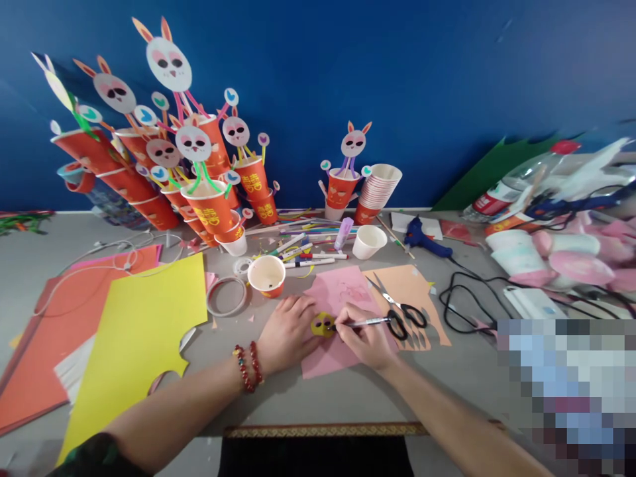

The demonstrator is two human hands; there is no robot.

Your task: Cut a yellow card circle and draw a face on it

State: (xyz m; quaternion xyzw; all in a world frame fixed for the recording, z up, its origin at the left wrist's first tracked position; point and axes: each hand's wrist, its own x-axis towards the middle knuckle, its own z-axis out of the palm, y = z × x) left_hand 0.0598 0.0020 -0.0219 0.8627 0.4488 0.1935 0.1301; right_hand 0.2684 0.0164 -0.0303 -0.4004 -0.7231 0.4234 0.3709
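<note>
A small yellow paper disc (pixel 321 317) with two dark oval eye marks lies on a sheet of pink paper (pixel 328 361). My left hand (pixel 284 332) rests flat beside it, fingers stretched out, with the fingertips at the disc's left edge. Pinched in my right hand (pixel 366 343) is a slim pen (pixel 370 322), its tip touching the disc's right part. Black-handled scissors (pixel 393 303) lie just right of that hand, over a peach paper sheet (pixel 426 281). A paper cup (pixel 267 273) and a roll of tape (pixel 226 296) stand beyond my left hand.
Stacked red cups with paper rabbit faces (pixel 169 63) fill the back left. Several markers (pixel 318 256) lie behind the pink paper. A blue glue gun (pixel 424 238) with a black cord (pixel 447 298) is at right, near a bottle (pixel 521 179). Yellow paper (pixel 144 331) covers the left.
</note>
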